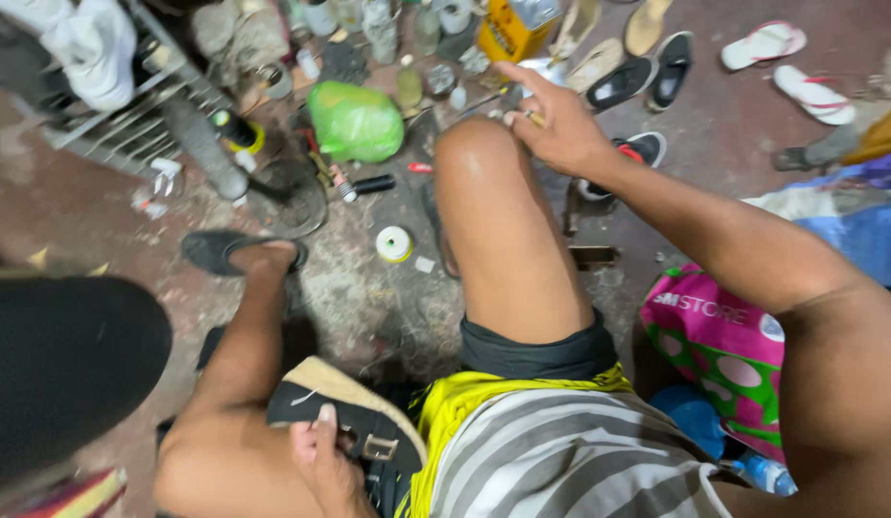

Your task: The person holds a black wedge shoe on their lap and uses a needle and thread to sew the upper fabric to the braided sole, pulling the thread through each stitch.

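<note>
A stained, reddish-brown concrete floor (71, 206) is being viewed from above, littered with bottles, jars and footwear. At the right edge, a pink and green polka-dot shopping bag (719, 360) is lying beside the seated person's hip. A crumpled bright green plastic bag (355, 121) is sitting among the clutter near the top, with a pair of black slip-on shoes (647, 75) and white flip-flops with red straps (791, 65) lying further right.

A black sandal with a tan sole and a metal buckle (344, 412) is being held against the lap at the bottom of the view, gripped by the left hand (322, 462), whose fingers are being curled around its strap. The right hand (557, 123) is being rested on the raised knee, index finger extended; a small thin object is being pinched between its fingers, though what it is cannot be told. A small round spool of white thread (393, 244) is lying on the floor beside the knee.
</note>
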